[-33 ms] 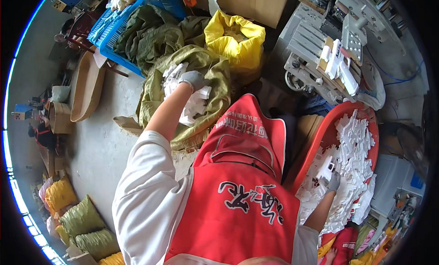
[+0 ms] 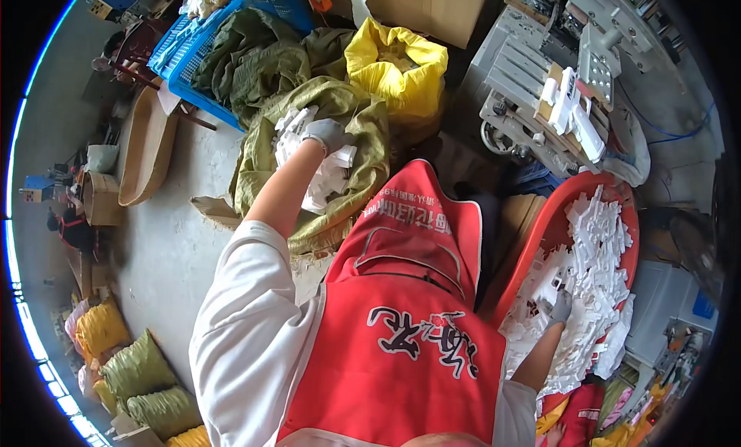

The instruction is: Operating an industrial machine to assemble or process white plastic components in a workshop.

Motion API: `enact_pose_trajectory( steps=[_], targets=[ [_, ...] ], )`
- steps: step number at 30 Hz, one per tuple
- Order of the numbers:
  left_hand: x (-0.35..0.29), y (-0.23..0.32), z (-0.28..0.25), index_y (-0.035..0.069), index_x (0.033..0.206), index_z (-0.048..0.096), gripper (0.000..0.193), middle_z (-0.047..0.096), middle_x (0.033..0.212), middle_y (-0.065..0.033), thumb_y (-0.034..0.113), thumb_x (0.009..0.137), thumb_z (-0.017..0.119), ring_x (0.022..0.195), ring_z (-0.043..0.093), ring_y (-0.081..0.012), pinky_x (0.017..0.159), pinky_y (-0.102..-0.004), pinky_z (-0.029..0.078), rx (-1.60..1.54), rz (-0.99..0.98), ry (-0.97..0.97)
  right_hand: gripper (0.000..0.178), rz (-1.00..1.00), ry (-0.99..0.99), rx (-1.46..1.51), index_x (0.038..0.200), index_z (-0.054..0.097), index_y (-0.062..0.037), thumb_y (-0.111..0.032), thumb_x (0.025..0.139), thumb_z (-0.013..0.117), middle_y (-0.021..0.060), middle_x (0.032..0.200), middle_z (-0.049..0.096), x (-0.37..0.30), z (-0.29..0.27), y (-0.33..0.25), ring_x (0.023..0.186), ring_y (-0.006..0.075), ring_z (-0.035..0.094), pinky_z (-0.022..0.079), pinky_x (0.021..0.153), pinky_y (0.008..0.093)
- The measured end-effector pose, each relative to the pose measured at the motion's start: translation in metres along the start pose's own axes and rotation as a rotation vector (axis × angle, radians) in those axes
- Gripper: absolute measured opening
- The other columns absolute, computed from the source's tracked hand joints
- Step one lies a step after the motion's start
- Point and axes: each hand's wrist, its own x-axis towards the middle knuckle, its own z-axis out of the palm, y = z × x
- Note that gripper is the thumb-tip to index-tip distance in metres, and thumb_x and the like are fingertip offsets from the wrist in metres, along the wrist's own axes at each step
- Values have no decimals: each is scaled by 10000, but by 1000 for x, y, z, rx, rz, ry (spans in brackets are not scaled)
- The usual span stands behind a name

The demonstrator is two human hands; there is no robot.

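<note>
A: Where are my hands?

B: Your left hand, grey-gloved, is down in the open olive-green woven sack, against the loose angular white plastic pieces. Your right hand, also gloved, is among the heaped small white plastic parts in the long red plastic tub.

A: Gripping anything?

B: Can't tell for either; fingers are mostly hidden, so whether they're apart or clamped isn't clear.

A: Handling tips?

B: Pinch one piece by a solid edge and ease it free; the heaps look tangled. Keep your left wrist clear of the sack's slack rim. Your hands are well apart, so check each side separately.

A: Surface, room?

B: Bare grey floor under the sack. Bright yellow woven sack just beyond, blue slatted plastic crate beside it, grey metal machine ahead right, stuffed green sacks lower left.
</note>
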Motion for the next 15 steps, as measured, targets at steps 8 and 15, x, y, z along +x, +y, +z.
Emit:
enact_pose_trajectory(
  steps=[8, 15],
  targets=[
    [46, 15, 6, 58, 1213, 568, 461, 686, 1000, -106, 381, 884, 573, 769, 638, -189, 698, -323, 504, -890, 38, 27, 301, -96, -82, 120, 1158, 495, -163, -187, 872, 587, 42, 949, 573, 10, 5, 53, 576, 164, 598, 444, 428, 233],
    [21, 96, -77, 55, 1250, 548, 347, 671, 1051, -41, 236, 957, 511, 629, 542, -57, 613, -234, 471, -1538, 453, -72, 506, -426, -13, -806, 1191, 526, -74, -51, 711, 683, 177, 1138, 566, -51, 18, 49, 1032, 344, 568, 463, 893, 394]
  ],
)
